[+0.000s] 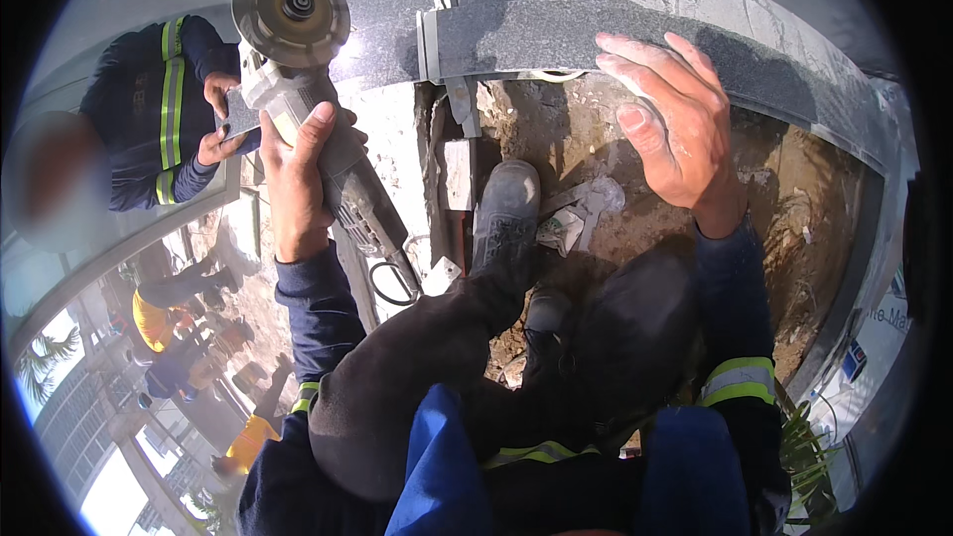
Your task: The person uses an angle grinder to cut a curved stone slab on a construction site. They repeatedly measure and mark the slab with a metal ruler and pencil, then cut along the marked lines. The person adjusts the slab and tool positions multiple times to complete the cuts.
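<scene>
We see the left hand (295, 179) grasping an angle grinder (362, 199) at our left, disc (290, 10) at its far end, and the right hand (680, 124), empty, fingers extended, near a grey stone slab (561, 35).

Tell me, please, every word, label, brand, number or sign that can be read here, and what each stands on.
I won't copy out wording, but can say where it stands.
Pale panel, far right: dark letters, only partly in view.
Co-worker's dark jacket: a mark too blurred to read.
Angle grinder in the left hand: any markings too small to read.
</scene>
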Motion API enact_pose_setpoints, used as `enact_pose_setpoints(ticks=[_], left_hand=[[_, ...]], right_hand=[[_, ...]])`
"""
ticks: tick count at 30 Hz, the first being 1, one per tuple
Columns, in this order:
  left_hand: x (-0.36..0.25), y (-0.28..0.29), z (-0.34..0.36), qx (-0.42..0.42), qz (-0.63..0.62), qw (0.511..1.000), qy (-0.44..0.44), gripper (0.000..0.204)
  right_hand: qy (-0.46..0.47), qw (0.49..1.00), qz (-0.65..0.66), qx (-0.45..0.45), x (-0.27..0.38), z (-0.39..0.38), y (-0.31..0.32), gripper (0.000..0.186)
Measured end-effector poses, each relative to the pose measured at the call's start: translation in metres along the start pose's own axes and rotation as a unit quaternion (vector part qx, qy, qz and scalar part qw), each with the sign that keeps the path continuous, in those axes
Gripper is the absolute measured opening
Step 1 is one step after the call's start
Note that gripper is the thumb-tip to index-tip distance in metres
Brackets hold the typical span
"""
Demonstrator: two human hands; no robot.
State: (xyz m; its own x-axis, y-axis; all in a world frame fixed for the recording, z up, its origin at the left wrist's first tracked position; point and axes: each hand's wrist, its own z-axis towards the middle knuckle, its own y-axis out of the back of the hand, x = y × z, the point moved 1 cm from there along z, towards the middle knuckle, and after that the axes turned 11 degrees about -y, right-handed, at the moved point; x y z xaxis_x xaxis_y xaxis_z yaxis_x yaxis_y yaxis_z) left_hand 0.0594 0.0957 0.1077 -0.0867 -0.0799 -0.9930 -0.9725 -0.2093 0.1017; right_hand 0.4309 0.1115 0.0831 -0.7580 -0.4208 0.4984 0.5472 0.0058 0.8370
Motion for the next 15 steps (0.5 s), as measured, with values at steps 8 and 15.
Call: enact_pose_setpoints(ticks=[8, 15], left_hand=[[0.001, -0.016, -0.009, 0.015, 0.002, 0.999, 0.035, 0.055], [0.001, -0.015, -0.009, 0.028, 0.011, 0.999, 0.027, 0.049]], right_hand=[[-0.189, 0.95, -0.25, 0.007, -0.134, -0.017, -0.057, 0.108], [-0.187, 0.954, -0.235, -0.011, -0.135, -0.014, -0.062, 0.111]])
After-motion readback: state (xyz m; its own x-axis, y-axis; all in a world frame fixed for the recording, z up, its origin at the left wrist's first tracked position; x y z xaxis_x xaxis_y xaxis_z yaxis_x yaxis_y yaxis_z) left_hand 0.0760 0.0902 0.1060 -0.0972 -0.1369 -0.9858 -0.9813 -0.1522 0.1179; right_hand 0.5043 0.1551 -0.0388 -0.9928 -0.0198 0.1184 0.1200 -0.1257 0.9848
